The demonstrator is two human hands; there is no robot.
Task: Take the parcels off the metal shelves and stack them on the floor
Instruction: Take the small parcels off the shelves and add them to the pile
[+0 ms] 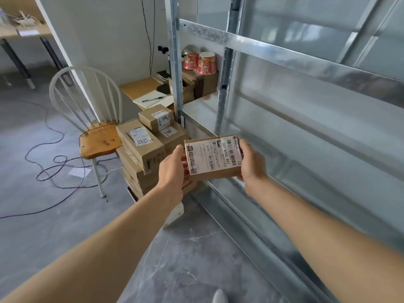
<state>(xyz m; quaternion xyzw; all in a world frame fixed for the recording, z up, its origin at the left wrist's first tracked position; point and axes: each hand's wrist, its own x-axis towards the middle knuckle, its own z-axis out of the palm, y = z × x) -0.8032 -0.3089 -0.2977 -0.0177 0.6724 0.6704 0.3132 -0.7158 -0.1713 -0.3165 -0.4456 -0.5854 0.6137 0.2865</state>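
Observation:
A small brown parcel (213,157) with a white shipping label is held in the air in front of the metal shelves (284,132). My left hand (172,169) grips its left end and my right hand (251,162) grips its right end. Just left of it and behind my left hand, a stack of several cardboard parcels (142,149) stands on the floor beside the shelf post. The shelf levels next to my hands look bare.
A white chair with a wooden seat (98,143) stands left of the stack. Black cables (54,169) trail over the grey floor. A low desk with a notepad and pen (150,99) sits behind. Two red tubs (201,62) stand on brown boxes at the shelf's far end.

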